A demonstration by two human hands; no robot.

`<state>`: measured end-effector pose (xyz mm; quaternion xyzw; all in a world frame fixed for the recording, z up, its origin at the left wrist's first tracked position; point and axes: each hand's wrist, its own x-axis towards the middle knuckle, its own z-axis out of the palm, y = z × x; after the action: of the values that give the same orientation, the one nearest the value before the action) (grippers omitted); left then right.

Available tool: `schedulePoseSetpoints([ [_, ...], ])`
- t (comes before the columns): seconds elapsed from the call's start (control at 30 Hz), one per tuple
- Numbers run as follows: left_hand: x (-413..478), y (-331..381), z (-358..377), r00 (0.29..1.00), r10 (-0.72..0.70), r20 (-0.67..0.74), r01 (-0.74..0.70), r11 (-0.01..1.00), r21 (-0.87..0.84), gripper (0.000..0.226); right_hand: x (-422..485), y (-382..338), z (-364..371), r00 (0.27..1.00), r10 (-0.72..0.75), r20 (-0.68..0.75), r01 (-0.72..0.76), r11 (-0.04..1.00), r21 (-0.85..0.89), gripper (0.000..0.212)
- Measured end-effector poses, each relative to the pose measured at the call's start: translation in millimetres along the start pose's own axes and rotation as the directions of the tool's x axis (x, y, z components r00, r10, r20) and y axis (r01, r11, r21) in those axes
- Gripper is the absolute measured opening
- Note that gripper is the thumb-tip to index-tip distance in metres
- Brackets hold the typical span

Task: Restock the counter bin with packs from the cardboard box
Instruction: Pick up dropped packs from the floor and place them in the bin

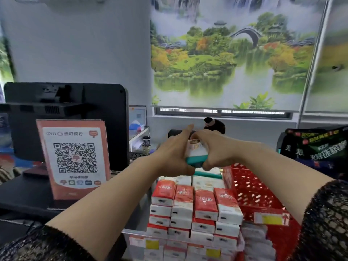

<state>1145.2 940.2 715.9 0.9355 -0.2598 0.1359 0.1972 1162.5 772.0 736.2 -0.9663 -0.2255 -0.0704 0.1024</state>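
**Two-hand pinch on one pack above a full stack: watch the topple**

Head view: your left hand [174, 154] and right hand [218, 150] meet on a single pack [196, 152], white with a teal bottom edge. The left thumb and lower fingers clamp its left side, with the index finger sticking up free. The right fingers are curled round its right side. So both hands pinch the same pack and it's held in the air, touching nothing else.

Directly below the grip lies another teal pack [207, 174], on top of the stack [195, 210]. That stack fills the bin [131, 235], which sits below the grip and toward you. The cardboard box is not in view.

Risks, as judgement:
- The stack stands well above the bin wall and the front red packs tilt toward you. Press the held pack down hard and you'd likely shove that front row out over the edge.
- You only hold the pack by its sides and the wrap looks slick. If one hand lets go early it can twist out and drop behind the stack.
- The red basket [254, 194] is just right of and below the grip. A drifting right wrist could clip its rim.
- The QR sign [75, 159] stands left of and below the grip, near your left forearm. A wide elbow swing could tip it.
- There's motion blur around the hands, so I can't tell the exact fingertip contact.
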Motion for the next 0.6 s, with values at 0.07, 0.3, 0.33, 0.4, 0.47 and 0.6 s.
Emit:
schedulePoseSetpoints([
  [0.07, 2.7, -5.1, -0.3, 0.998, -0.027, -0.051, 0.026, 0.999, -0.026, 0.118, 6.6, 12.4, 0.1, 0.998, 0.061, 0.008, -0.061, 0.998, 0.030, 0.078],
  [0.3, -12.3, -33.8, -17.2, 0.933, -0.158, -0.324, 0.113, 0.982, -0.153, 0.089, 30.2, 56.3, 7.2, 0.939, 0.344, -0.012, -0.344, 0.939, 0.016, 0.079],
  [0.33, -15.2, -36.6, -18.4, 0.926, -0.170, -0.337, 0.127, 0.981, -0.146, 0.086, 33.1, 60.0, 10.6, 0.928, 0.372, -0.003, -0.372, 0.928, -0.017, 0.075],
  [0.4, -19.0, -39.0, -19.4, 0.918, -0.190, -0.347, 0.150, 0.979, -0.138, 0.083, 37.8, 65.7, 18.8, 0.911, 0.413, 0.010, -0.410, 0.908, -0.090, 0.066],
  [0.47, -19.5, -36.5, -20.0, 0.915, -0.210, -0.345, 0.163, 0.974, -0.160, 0.079, 42.0, 68.7, 28.3, 0.901, 0.433, 0.016, -0.429, 0.896, -0.114, 0.069],
  [0.6, -7.9, -25.0, -20.5, 0.908, -0.215, -0.358, 0.155, 0.970, -0.189, 0.069, 49.2, 66.5, 44.8, 0.907, 0.422, 0.012, -0.417, 0.900, -0.126, 0.051],
])
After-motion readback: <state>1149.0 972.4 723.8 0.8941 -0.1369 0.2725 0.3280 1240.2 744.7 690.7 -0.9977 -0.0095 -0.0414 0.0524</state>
